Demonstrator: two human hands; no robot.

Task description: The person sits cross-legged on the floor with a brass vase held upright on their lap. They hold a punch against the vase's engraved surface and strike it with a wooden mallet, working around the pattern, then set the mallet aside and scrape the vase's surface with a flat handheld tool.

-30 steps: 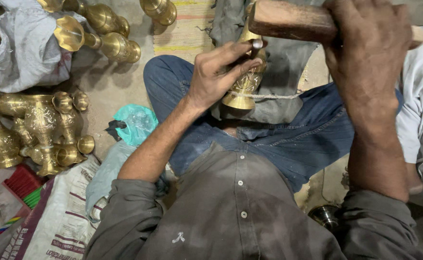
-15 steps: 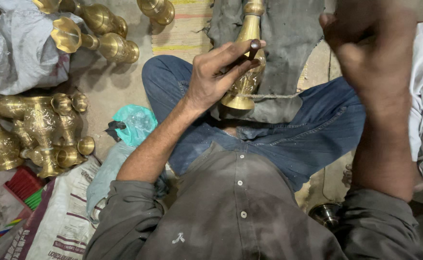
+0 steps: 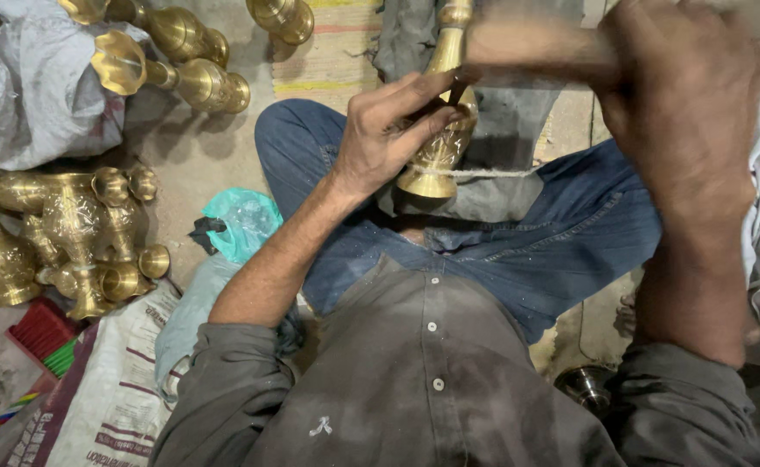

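From up here I see my own grey shirt and blue jeans filling the lower middle, legs crossed on the floor. At nine o'clock a cluster of brass vases stands together, with more brass vases lying at eleven o'clock beside a grey cloth bundle. My right hand, at two o'clock, is closed in a fist round a wooden mallet, which shows blurred across the top. My left hand, near centre, has its fingers curled round a thin dark punch, pressed against the brass vase lying on my lap, its flared foot toward me. A green plastic bag sits at nine o'clock, close to my knee. A small steel bowl shows at five o'clock.
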